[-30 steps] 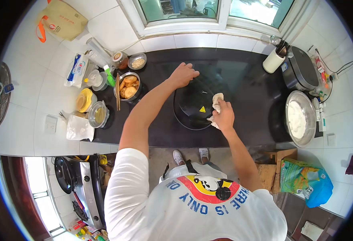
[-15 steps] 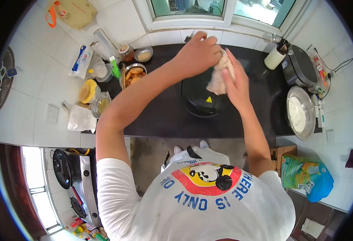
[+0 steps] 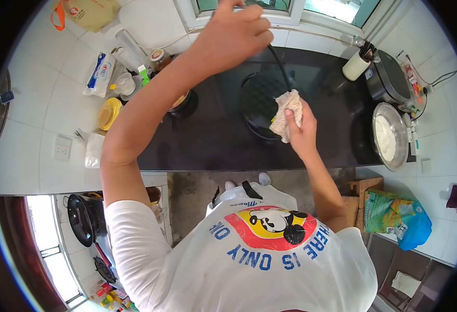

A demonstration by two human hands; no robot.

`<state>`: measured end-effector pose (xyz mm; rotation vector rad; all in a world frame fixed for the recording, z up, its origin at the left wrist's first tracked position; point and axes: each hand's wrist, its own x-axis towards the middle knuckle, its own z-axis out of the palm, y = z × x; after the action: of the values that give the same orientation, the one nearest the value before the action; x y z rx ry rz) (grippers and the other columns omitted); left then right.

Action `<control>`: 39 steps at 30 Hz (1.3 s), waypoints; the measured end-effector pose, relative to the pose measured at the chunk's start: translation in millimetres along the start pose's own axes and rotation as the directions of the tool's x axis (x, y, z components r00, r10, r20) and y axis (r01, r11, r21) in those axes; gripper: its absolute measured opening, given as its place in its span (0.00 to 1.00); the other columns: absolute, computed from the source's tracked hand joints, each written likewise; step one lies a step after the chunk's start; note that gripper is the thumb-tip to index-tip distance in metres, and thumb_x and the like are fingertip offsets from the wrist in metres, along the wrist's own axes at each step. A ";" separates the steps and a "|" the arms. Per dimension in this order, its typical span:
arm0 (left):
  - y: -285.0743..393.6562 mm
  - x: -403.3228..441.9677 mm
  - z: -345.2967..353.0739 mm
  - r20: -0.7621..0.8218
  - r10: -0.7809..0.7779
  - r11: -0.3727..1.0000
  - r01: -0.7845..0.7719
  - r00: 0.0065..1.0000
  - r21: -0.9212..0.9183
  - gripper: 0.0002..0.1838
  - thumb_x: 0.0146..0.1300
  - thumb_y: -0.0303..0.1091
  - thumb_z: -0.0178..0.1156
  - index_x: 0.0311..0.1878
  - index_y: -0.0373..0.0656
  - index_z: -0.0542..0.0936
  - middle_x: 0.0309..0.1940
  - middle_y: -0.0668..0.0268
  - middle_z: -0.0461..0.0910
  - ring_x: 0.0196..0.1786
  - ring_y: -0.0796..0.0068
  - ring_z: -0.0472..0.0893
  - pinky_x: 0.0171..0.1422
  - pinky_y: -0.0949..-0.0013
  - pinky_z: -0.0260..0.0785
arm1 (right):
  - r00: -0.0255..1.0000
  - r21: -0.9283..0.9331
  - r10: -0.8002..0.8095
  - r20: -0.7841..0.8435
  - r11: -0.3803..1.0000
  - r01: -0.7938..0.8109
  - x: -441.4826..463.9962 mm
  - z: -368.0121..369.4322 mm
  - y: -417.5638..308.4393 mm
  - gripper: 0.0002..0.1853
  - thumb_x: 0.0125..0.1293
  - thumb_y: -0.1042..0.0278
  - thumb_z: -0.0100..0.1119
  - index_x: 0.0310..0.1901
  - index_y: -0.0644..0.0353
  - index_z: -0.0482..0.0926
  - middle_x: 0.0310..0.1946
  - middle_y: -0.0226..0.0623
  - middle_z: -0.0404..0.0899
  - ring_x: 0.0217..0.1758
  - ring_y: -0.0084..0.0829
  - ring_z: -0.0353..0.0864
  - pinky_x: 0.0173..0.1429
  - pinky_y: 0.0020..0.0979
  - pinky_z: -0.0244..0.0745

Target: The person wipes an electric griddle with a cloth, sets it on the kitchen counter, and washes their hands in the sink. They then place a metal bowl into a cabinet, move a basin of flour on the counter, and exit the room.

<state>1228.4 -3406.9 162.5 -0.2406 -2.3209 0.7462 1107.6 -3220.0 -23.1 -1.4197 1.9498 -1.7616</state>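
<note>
My left hand [image 3: 236, 34] is raised near the window, its fingers closed on a black cord [image 3: 280, 66]. The cord runs down to a crumpled beige cloth [image 3: 287, 113]. My right hand [image 3: 305, 130] grips this cloth around the lower part of the cord. Beneath, on the dark counter [image 3: 207, 145], lies a round black appliance [image 3: 259, 99]; the cloth and my right hand cover part of its right side.
A metal bowl of white powder [image 3: 386, 138], a utensil holder [image 3: 355, 67] and a grey appliance [image 3: 387, 86] stand at right. At left are a yellow-lidded container [image 3: 109, 113] and a jar [image 3: 160, 58]. My left forearm partly hides a pot [image 3: 186, 104].
From the appliance, my left hand has risen toward the window, drawing the cord up. The cloth in my right hand moved from the appliance's right edge up to the cord, then slightly down.
</note>
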 end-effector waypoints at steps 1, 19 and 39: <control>-2.9 -4.6 -10.7 0.022 -0.002 1.000 0.002 1.000 0.009 0.04 0.47 0.34 0.55 0.27 0.46 0.73 0.24 0.69 0.66 0.36 0.71 0.70 0.51 0.53 0.64 | 1.000 0.050 0.006 0.006 0.999 -0.006 -2.2 9.7 -4.4 0.17 0.65 0.67 0.56 0.52 0.68 0.72 0.43 0.47 0.78 0.47 0.40 0.80 0.52 0.33 0.72; 32.9 -247.5 -217.8 0.298 -0.643 0.661 0.314 0.705 0.682 0.12 0.46 0.26 0.58 0.37 0.45 0.79 0.35 0.71 0.77 0.39 0.76 0.73 0.63 0.55 0.58 | 0.537 0.029 -0.366 0.760 0.844 0.535 8.7 207.8 37.4 0.15 0.57 0.69 0.56 0.48 0.55 0.72 0.39 0.32 0.73 0.45 0.33 0.74 0.47 0.35 0.62; 115.6 -268.6 -274.1 0.185 -0.866 0.402 0.427 0.465 0.810 0.10 0.51 0.23 0.59 0.37 0.45 0.81 0.36 0.70 0.79 0.39 0.74 0.75 0.63 0.59 0.59 | 0.211 0.032 -0.233 0.949 0.740 0.672 128.1 211.5 121.9 0.16 0.56 0.76 0.54 0.46 0.51 0.75 0.43 0.30 0.74 0.52 0.35 0.73 0.52 0.37 0.65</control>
<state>1607.4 -3285.9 114.2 1.4645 -2.1225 1.2351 1113.6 -3474.2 -129.5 -2.5678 1.2135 -0.2161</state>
